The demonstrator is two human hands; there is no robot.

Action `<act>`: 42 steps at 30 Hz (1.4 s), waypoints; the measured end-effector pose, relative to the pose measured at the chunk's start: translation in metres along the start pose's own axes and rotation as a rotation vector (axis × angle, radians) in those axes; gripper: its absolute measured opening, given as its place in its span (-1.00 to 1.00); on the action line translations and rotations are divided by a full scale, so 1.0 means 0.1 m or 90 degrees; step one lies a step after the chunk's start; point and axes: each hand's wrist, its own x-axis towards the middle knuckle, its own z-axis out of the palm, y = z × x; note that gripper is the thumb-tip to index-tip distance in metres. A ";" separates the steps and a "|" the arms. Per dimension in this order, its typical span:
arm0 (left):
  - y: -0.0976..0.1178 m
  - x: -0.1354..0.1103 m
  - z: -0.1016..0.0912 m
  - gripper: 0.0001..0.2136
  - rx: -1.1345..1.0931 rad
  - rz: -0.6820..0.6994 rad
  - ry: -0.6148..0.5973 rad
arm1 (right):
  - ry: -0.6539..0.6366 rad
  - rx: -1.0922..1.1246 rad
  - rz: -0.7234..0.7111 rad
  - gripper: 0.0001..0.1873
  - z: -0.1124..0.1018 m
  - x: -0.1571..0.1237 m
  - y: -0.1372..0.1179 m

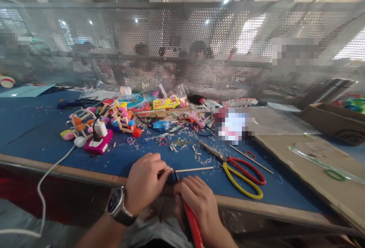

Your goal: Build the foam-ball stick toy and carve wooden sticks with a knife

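My left hand (144, 181), with a wristwatch on its wrist, is closed in a pinch on a thin wooden stick (196, 169) that juts out to the right over the blue table (28, 126). My right hand (199, 198) is closed around a red-handled cutting tool (192, 221), and the tool's dark tip meets the stick right by my left fingers. Both hands sit at the table's near wooden edge.
Scissors (242, 172) with red and yellow handles lie just right of my hands among wood shavings. A pink charger block (98, 143) with a white cable, a colourful stick model (119, 116), craft packets and cardboard sheets (313, 164) fill the table. A perforated screen stands behind, with people beyond it.
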 end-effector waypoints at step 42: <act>0.01 -0.01 0.06 -0.75 -0.012 -0.018 0.022 | 0.050 0.018 0.005 -0.78 0.07 -0.08 0.05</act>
